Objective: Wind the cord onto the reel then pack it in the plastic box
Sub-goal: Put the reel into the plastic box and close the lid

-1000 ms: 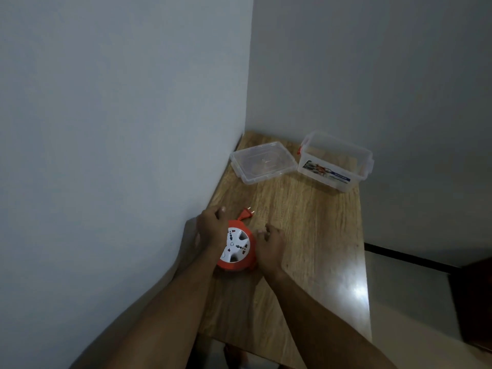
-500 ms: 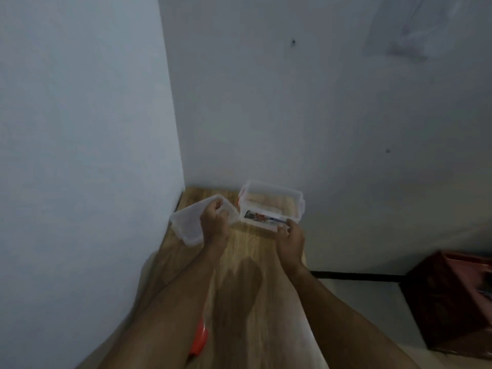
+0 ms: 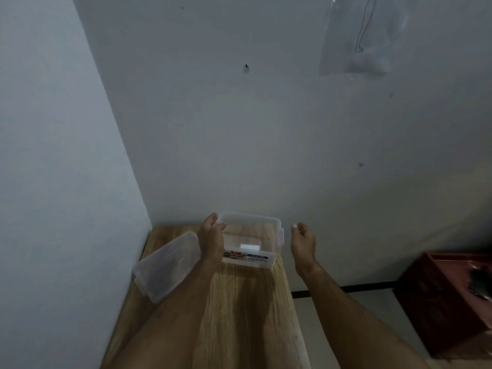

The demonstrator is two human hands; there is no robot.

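Note:
A clear plastic box (image 3: 253, 235) with a printed label on its near wall stands open at the far end of the wooden table (image 3: 247, 310), against the wall. My left hand (image 3: 211, 239) touches the box's left side, fingers curled at its rim. My right hand (image 3: 302, 241) hovers a short way right of the box, fingers apart and holding nothing. The clear lid (image 3: 167, 265) lies flat to the left of my left forearm. The red cord reel is out of view.
Walls close the table in at the left and the back. The table's right edge drops to a pale floor. A dark red crate (image 3: 450, 302) stands on the floor at the right. A clear plastic bag (image 3: 359, 35) hangs on the wall above.
Both hands left the red reel and reached forward. My left hand went from the lid to the box's left side; my right hand came off the box's near corner and opened beside it.

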